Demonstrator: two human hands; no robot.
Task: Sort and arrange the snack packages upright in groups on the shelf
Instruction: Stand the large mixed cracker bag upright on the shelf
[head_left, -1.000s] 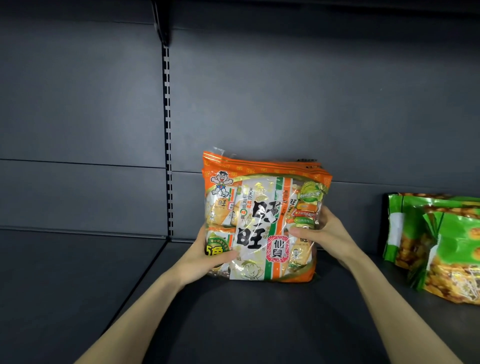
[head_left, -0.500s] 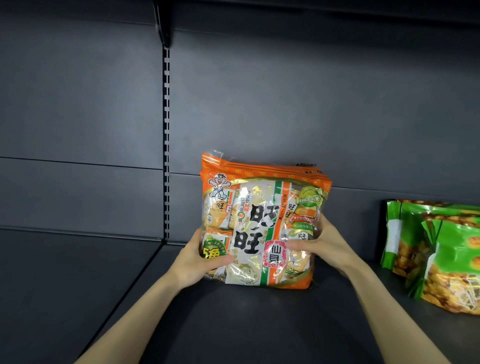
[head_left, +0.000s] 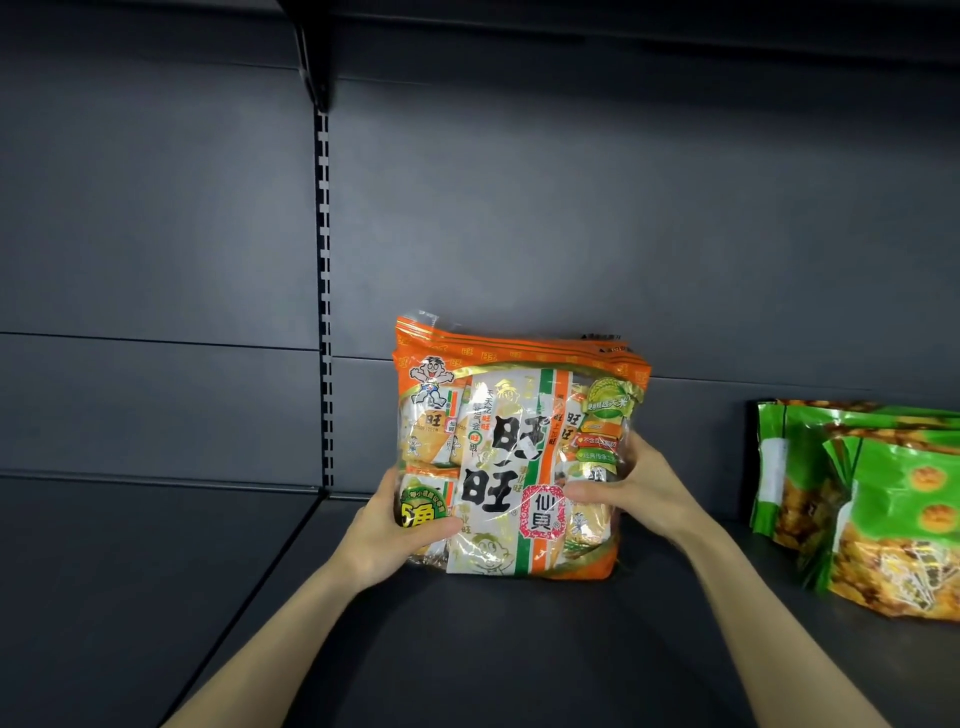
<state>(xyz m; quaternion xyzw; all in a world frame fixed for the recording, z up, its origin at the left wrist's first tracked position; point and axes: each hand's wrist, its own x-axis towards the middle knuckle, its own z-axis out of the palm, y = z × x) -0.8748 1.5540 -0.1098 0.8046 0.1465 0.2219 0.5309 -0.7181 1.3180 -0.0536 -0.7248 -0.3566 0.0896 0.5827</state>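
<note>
One dark metal shelf lay smooth and flat before you. Glossy green bags sat well apart to the right. The orange bag, crinkly film over small packets, stood upright on the shelf near the back panel, with its long axis vertical, squarely between your hands. Your left hand and right hand gripped its lower sides, equally near, with fingers curled round it and thumbs across the front.
</note>
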